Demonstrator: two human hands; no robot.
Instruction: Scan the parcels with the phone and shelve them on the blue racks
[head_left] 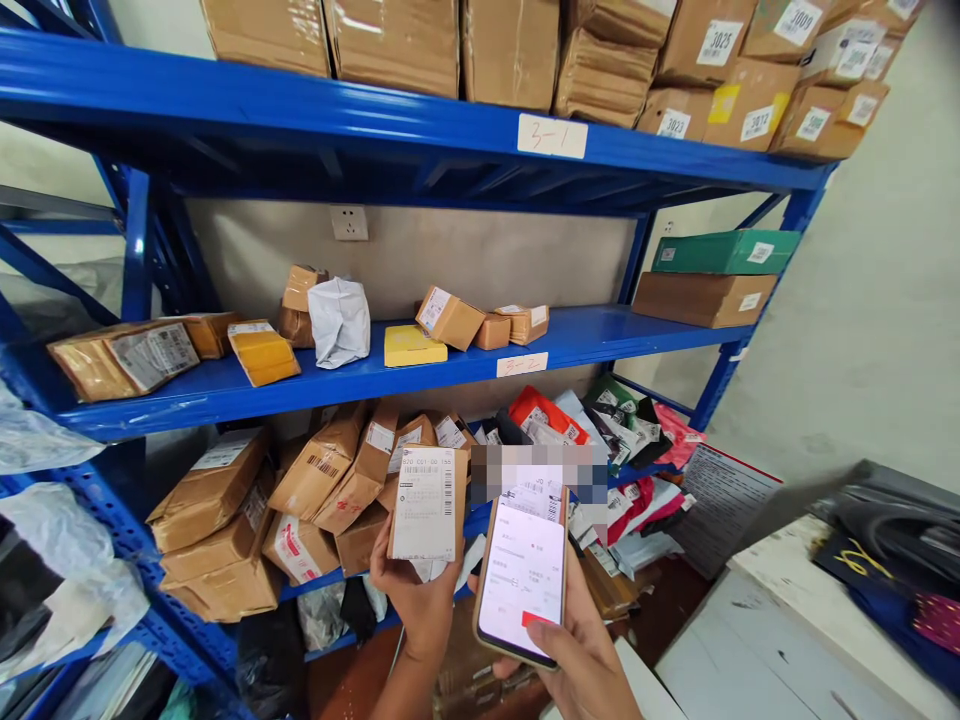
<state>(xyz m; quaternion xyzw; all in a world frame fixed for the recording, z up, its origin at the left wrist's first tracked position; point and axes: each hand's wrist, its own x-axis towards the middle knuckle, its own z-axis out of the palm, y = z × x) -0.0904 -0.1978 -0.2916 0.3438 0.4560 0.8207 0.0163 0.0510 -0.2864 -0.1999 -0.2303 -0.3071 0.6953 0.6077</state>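
My left hand (417, 596) grips a small cardboard box (427, 505) from below, its white shipping label turned toward me. Just to the right, my right hand (574, 640) is wrapped round a smartphone (519, 570) with a lit white screen. The thumb rests at a red button low on that screen. Box and phone are held side by side, apart from each other, in front of the lower shelf. Part of the picture above the phone is blurred into blocks.
Blue shelving (420, 385) spans the view. Large cartons (397, 45) fill the top; small parcels and a white bag (339, 322) sit on the middle shelf. Below are stacked boxes (217, 500) and bagged parcels (637, 420). A white cabinet (750, 620) stands at the right.
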